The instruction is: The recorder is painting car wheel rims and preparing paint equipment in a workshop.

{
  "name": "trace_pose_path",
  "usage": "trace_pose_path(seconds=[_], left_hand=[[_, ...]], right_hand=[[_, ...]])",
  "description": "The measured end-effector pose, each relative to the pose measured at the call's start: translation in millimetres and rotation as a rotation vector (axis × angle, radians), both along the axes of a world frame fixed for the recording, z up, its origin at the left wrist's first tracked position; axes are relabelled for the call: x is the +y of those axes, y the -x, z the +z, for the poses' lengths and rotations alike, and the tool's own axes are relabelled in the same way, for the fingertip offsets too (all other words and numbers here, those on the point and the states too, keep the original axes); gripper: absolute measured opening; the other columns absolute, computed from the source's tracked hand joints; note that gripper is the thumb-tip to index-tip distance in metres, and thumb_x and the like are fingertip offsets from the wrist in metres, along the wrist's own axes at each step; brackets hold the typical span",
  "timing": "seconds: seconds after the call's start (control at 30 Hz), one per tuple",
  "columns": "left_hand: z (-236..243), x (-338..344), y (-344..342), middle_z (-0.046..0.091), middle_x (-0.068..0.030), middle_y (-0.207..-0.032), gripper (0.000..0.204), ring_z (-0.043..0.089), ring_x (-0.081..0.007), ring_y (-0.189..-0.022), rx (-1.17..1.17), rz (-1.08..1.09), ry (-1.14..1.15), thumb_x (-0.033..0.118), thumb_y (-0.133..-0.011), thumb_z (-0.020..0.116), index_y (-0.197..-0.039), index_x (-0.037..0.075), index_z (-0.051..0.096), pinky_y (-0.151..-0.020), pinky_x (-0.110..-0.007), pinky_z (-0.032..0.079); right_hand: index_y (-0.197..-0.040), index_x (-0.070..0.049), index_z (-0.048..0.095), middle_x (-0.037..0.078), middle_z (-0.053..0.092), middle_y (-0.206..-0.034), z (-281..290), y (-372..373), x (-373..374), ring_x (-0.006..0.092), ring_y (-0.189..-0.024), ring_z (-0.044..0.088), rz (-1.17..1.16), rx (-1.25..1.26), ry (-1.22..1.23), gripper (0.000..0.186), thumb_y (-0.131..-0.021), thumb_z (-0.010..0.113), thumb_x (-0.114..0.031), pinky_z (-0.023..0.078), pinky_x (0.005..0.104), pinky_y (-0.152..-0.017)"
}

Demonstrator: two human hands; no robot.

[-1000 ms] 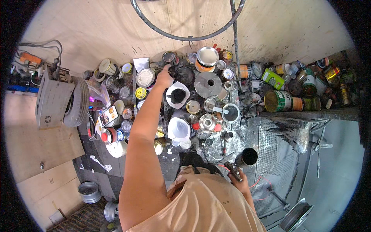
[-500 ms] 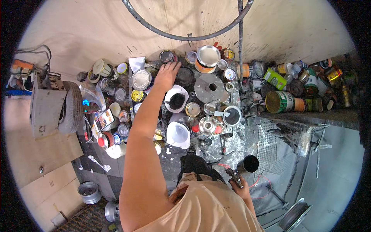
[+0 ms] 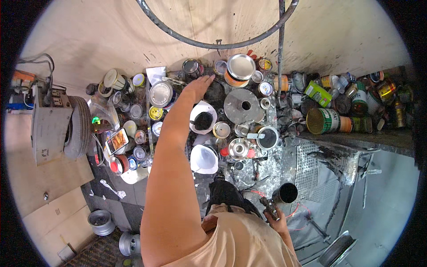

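My left arm stretches across the cluttered bench, and my left hand (image 3: 201,86) is over its far side. Its fingers are extended close together beside a dark round container (image 3: 216,91); their undersides are hidden. A dark-lidded can (image 3: 191,66) stands just beyond this hand. Toward me from it is a white tub (image 3: 208,129) with black contents, then a white funnel-shaped cup (image 3: 204,159). Low on the right, my right hand (image 3: 279,221) is closed around a dark, stained spray gun (image 3: 269,207). A black cylindrical cup (image 3: 287,193) is right against the gun.
A grey disc (image 3: 240,104), an orange can with a silver lid (image 3: 240,67) and a steel mug (image 3: 267,138) crowd the bench. Left are a phone (image 3: 117,141) and a tyre (image 3: 79,127). Several cans fill the right shelf (image 3: 356,139). A hose (image 3: 218,45) loops down at the back.
My left hand has shifted slightly right, off the dark-lidded can toward the dark round container, its fingers now closer together. My right hand keeps the spray gun in about the same place.
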State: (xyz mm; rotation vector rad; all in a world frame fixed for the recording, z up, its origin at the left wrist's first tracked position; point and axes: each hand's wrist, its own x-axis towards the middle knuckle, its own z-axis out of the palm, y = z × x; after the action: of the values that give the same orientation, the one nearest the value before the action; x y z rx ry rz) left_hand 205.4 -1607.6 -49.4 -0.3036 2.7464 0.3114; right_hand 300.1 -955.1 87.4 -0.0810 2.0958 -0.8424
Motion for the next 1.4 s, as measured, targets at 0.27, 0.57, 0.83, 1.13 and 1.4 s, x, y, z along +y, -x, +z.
trace_pose_path(seconds=[0.27, 0.57, 0.83, 1.13, 1.4], left_hand=[[8.2, 11.0, 0.2, 0.026, -0.0165, -0.164, 0.109, 0.034, -0.0367, -0.147, 0.046, 0.061, -0.019, 0.006, -0.078, 0.08, -0.163, 0.018, 0.013, -0.117, -0.045, 0.04], [-5.3, 6.7, 10.1, 0.025, -0.0165, -0.165, 0.115, 0.03, -0.0395, -0.148, -0.016, 0.044, -0.064, 0.017, -0.074, 0.088, -0.162, 0.011, 0.014, -0.12, -0.045, 0.035], [-3.6, -2.5, 0.6, 0.032, -0.018, -0.159, 0.114, 0.035, -0.0386, -0.145, 0.078, 0.024, -0.02, 0.011, -0.067, 0.089, -0.159, 0.005, 0.02, -0.121, -0.043, 0.033], [43.6, -14.4, -8.5, 0.046, -0.0178, -0.143, 0.111, 0.047, -0.041, -0.131, 0.359, -0.022, -0.118, 0.006, -0.051, 0.091, -0.148, 0.003, 0.039, -0.113, -0.045, 0.042], [53.5, -22.2, -3.3, 0.047, -0.0195, -0.143, 0.109, 0.046, -0.0406, -0.133, 0.327, -0.04, -0.066, 0.008, -0.052, 0.091, -0.147, 0.001, 0.04, -0.118, -0.044, 0.037]], right_hand=[[-0.114, -0.003, 0.067, 0.003, 0.071, -0.089, -2.6, 1.2, 0.7, 0.0082, -0.072, 0.062, 0.118, 0.08, 0.058, 0.026, -0.092, 0.074, -0.017, 0.049, 0.0273, -0.063], [-0.115, -0.003, 0.068, 0.001, 0.07, -0.084, -21.0, -1.4, 18.2, 0.0078, -0.067, 0.06, 0.193, 0.106, 0.076, 0.027, -0.092, 0.074, -0.016, 0.047, 0.0274, -0.058], [-0.119, -0.002, 0.066, 0.004, 0.071, -0.084, -25.6, -1.7, 26.0, 0.0109, -0.065, 0.063, 0.147, 0.05, -0.026, 0.031, -0.092, 0.074, -0.017, 0.049, 0.029, -0.056], [-0.124, -0.001, 0.065, 0.009, 0.073, -0.095, -20.2, 4.4, 11.3, 0.0136, -0.073, 0.066, 0.125, 0.002, 0.038, 0.037, -0.092, 0.075, -0.019, 0.053, 0.0313, -0.065], [-0.124, -0.003, 0.066, 0.012, 0.075, -0.1, -8.5, 9.6, -3.2, 0.0188, -0.091, 0.07, 0.245, 0.104, 0.045, 0.039, -0.091, 0.076, -0.022, 0.053, 0.0359, -0.084]])
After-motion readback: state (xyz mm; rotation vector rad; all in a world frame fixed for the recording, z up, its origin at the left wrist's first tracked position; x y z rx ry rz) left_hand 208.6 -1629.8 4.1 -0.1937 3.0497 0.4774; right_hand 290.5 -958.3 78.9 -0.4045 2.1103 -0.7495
